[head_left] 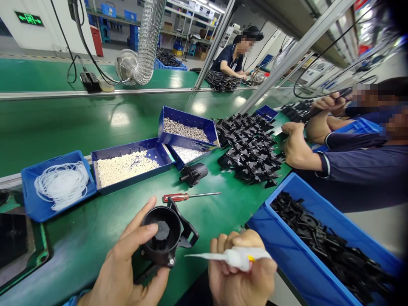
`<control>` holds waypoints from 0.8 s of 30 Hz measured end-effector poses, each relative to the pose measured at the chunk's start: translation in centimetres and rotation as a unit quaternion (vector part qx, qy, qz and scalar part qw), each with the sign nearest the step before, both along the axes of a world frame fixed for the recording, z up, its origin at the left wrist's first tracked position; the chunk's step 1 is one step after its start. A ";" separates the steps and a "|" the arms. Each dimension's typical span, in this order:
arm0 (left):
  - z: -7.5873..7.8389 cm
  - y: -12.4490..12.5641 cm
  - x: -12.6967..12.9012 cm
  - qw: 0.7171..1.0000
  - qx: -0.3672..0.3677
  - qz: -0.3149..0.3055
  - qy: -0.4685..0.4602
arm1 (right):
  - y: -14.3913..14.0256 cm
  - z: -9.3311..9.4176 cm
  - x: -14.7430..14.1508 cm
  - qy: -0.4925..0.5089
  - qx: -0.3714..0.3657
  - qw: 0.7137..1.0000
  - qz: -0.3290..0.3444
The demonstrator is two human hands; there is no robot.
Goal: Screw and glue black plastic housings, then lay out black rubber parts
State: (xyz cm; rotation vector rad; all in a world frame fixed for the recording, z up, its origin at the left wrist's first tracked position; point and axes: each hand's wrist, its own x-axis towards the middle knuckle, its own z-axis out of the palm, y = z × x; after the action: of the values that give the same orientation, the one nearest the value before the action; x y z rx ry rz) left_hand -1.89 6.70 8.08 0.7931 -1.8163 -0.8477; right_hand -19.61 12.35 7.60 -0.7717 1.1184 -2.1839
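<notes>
My left hand (127,259) grips a black plastic housing (163,236) with a round open cup and a bracket on its right side. The thumb and fingers close around its rim, and a screw shows near the lower edge. In my right hand (244,272) is a small white glue bottle (237,258). Its long thin nozzle points left toward the housing, apart from it. Beyond the housing, a red-handled screwdriver (177,197) lies on the green bench (117,216). Behind that sits another black cylindrical part (194,174).
Blue trays hold white rings (62,185), small cream washers (124,168) and metal screws (186,129). Black parts (248,148) are piled at right, near a co-worker's arm (301,148). A blue bin (288,238) of black parts stands at front right. Another person (229,57) works across the bench.
</notes>
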 end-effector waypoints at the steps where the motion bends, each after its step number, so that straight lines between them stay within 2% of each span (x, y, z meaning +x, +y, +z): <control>1: 0.1 -0.1 0.0 1.000 -0.011 -0.006 -0.003 | -0.1 0.1 0.0 -0.051 0.011 0.999 0.010; 5: 0.1 -0.4 0.1 0.996 -0.077 -0.041 0.001 | -0.4 0.3 -0.7 -0.216 0.013 0.976 0.039; 8: -0.2 -0.2 0.6 0.994 -0.104 -0.044 0.001 | -0.5 0.3 -1.3 -0.281 0.010 0.959 0.031; 11: -0.6 0.3 0.8 0.993 -0.114 -0.038 -0.006 | -0.6 0.0 -1.7 -0.316 0.044 0.948 -0.004; 15: -0.8 0.8 0.6 0.992 -0.123 -0.010 -0.002 | -0.7 -0.6 -1.5 -0.285 0.087 0.954 -0.015; 20: -0.6 1.2 0.1 0.992 -0.124 0.038 0.008 | -0.5 -1.8 -1.1 -0.211 0.097 0.973 -0.005; 24: -0.9 0.9 0.7 0.994 -0.106 0.015 -0.011 | -0.1 -2.7 -1.3 -0.219 0.084 0.972 0.006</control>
State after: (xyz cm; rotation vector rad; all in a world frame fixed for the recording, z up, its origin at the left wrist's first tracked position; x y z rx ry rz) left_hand -1.17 7.56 7.20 0.6946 -1.8722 -0.6168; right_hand -20.95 12.28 4.91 -0.2030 1.0434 -2.0765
